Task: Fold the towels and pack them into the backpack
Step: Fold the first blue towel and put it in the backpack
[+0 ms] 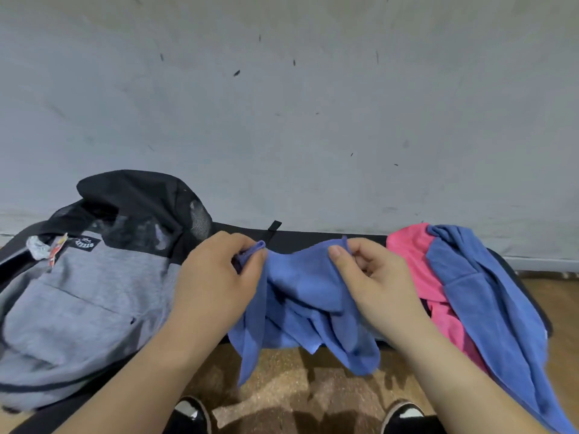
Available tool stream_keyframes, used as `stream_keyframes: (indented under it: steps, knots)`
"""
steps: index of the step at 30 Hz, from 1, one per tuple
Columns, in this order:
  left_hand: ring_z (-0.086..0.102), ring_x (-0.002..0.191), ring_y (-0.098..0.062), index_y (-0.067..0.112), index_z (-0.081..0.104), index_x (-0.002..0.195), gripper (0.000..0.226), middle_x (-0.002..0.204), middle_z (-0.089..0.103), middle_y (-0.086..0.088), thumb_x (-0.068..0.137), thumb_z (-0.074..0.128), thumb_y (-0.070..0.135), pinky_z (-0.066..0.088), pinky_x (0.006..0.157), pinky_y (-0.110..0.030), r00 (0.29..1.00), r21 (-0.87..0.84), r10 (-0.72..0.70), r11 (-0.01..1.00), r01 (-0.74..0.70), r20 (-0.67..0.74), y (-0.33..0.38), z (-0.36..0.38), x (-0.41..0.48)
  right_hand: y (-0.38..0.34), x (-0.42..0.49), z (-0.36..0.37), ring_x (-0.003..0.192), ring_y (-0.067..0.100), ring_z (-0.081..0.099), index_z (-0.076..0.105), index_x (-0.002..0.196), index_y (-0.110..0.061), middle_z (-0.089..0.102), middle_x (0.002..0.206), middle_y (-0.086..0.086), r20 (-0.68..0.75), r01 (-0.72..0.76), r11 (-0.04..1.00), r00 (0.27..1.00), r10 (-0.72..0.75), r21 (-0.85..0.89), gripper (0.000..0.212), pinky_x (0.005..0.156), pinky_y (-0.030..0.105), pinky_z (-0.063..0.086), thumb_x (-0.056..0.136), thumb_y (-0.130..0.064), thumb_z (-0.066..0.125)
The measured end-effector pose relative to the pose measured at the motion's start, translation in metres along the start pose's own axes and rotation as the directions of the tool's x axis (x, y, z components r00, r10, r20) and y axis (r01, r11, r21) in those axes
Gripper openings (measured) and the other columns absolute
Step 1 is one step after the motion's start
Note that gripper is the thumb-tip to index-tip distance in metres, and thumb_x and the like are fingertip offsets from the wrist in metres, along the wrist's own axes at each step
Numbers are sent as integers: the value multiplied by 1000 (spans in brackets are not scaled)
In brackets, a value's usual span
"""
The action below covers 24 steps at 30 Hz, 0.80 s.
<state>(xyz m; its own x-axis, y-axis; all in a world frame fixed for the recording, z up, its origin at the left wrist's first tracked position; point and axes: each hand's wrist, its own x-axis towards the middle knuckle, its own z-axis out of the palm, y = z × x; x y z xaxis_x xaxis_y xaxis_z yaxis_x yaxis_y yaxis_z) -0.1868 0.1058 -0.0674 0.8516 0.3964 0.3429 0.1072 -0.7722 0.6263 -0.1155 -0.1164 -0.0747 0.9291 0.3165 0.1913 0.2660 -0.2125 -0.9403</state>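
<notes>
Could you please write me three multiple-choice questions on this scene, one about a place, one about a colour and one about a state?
1. Where does the grey fabric backpack with the black top lie?
A. to the person's left
B. to the person's right
C. hung on the wall

2. What colour is the lower towel, partly under the loose blue towel on the right?
A. green
B. pink
C. white

3. How is the crumpled blue towel in the middle held?
A. by nothing, lying flat
B. by one hand alone
C. pinched by the left hand and the right hand

Answers:
1 A, it fills the left side of the view.
2 B, pink cloth shows beneath the blue.
3 C, each hand pinches an upper edge.
</notes>
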Motion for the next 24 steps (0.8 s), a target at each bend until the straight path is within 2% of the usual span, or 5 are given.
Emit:
stream_keyframes:
  steps: [4, 6, 12, 15, 24]
  knots:
    - [52, 73, -7, 28, 71, 72, 22, 68, 50, 6, 90, 73, 39, 33, 59, -18, 996, 78, 37, 996, -43, 76, 6, -1, -7, -2, -8, 26, 79, -2, 67, 80, 97, -26, 78, 86, -6, 4, -46, 999, 999, 46, 27, 12, 72, 18, 51, 99, -22, 69]
    - [54, 72, -8, 30, 72, 75, 17, 68, 53, 6, 91, 74, 36, 38, 61, -22, 991, 20, 25, 999, -28, 128, 5, 2, -8, -1, -9, 34, 89, -7, 70, 81, 101, -27, 79, 97, -18, -8, -73, 997, 997, 73, 21, 12, 78, 12, 51, 98, -22, 70]
    - [65, 88, -10, 22, 78, 103, 12, 91, 72, 1, 98, 67, 18, 56, 84, -35, 966, -91, -25, 995, 50, 258, -4, 11, -4, -4, -11, 42, 76, 5, 68, 81, 93, -22, 79, 86, 6, 34, -163, 975, 987, 160, 153, 15, 71, 25, 55, 100, -19, 68]
    - [67, 80, -2, 28, 77, 107, 17, 87, 72, 14, 92, 76, 20, 57, 81, -26, 963, -112, -116, 983, 146, 242, -6, 13, 2, 0, -5, 46, 64, 19, 68, 80, 94, -20, 78, 79, 7, 31, -252, 949, 968, 251, 189, 13, 55, 30, 58, 98, -14, 70]
    - [64, 62, -9, 19, 75, 74, 16, 69, 75, 0, 84, 85, 27, 57, 68, -31, 895, -332, -288, 854, 401, 341, -2, 14, 10, 8, 5, 62, 70, 17, 71, 79, 93, -18, 78, 83, 5, 106, -244, 952, 968, 228, 182, 8, 57, 28, 57, 97, -15, 72]
